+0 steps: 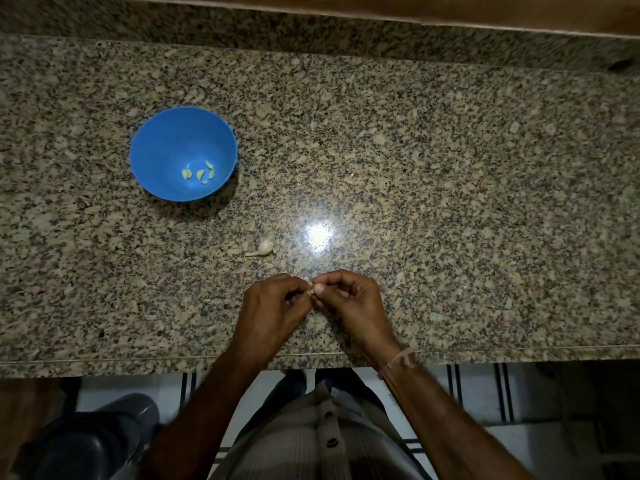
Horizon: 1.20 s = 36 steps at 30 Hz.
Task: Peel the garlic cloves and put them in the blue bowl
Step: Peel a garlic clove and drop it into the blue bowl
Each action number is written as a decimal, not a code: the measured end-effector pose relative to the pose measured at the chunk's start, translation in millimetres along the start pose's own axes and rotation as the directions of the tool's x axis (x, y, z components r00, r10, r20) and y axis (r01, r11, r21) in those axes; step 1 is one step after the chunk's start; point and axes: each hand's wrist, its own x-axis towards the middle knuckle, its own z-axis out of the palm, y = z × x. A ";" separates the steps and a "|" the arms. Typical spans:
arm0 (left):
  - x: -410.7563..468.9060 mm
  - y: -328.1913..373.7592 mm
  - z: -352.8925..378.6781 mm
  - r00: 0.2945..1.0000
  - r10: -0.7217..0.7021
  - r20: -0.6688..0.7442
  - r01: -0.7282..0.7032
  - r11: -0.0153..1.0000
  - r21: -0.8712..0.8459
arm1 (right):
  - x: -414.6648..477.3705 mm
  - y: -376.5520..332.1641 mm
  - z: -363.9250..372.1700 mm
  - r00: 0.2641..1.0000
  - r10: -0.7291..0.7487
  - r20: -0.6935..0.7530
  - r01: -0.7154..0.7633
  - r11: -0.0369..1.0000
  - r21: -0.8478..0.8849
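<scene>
A blue bowl (166, 133) stands on the granite counter at the left, with several pale peeled garlic cloves (200, 174) lying in its bottom. An unpeeled garlic clove with a papery tail (263, 249) lies on the counter ahead of my hands. My left hand (272, 306) and my right hand (349, 299) meet fingertip to fingertip near the counter's front edge. Together they pinch a small garlic clove (311, 291), mostly hidden by the fingers.
The speckled granite counter (450, 202) stretches wide to the right, with a bright light reflection beyond my hands. A granite backsplash rises at the far edge. Below the front edge are a tiled floor and a dark grey bin (93, 441) at the lower left.
</scene>
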 end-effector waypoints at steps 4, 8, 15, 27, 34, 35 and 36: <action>0.2 -0.2 0.1 1.000 -0.007 0.014 0.008 1.000 -0.015 | -0.6 -1.0 -1.0 1.000 -0.028 0.006 0.028 0.997 -0.071; 1.3 -0.3 -0.2 1.000 -0.006 0.025 0.007 1.000 -0.025 | -2.2 -3.4 -1.1 0.999 -0.046 0.021 0.049 0.993 -0.111; 0.1 -0.8 6.0 0.996 -0.077 -0.043 0.075 0.996 -0.048 | -0.9 -3.2 -0.3 1.000 0.008 0.030 -0.008 1.000 -0.015; -2.3 -1.9 18.5 0.936 -0.279 -0.213 0.271 0.960 -0.066 | 3.7 6.5 -0.2 0.990 0.131 -0.042 -0.124 0.982 0.145; -1.9 -6.4 21.4 0.949 -0.188 -0.252 0.189 0.982 -0.020 | 7.4 8.3 -5.9 0.985 0.153 -0.074 -0.140 0.978 0.157; -2.1 -4.9 21.0 0.953 -0.168 -0.254 0.172 0.985 -0.005 | 7.7 8.2 -6.4 0.985 0.156 -0.070 -0.143 0.977 0.155; -2.2 -4.3 21.2 0.955 -0.154 -0.255 0.162 0.987 0.012 | 7.8 8.0 -6.6 0.986 0.156 -0.061 -0.145 0.977 0.154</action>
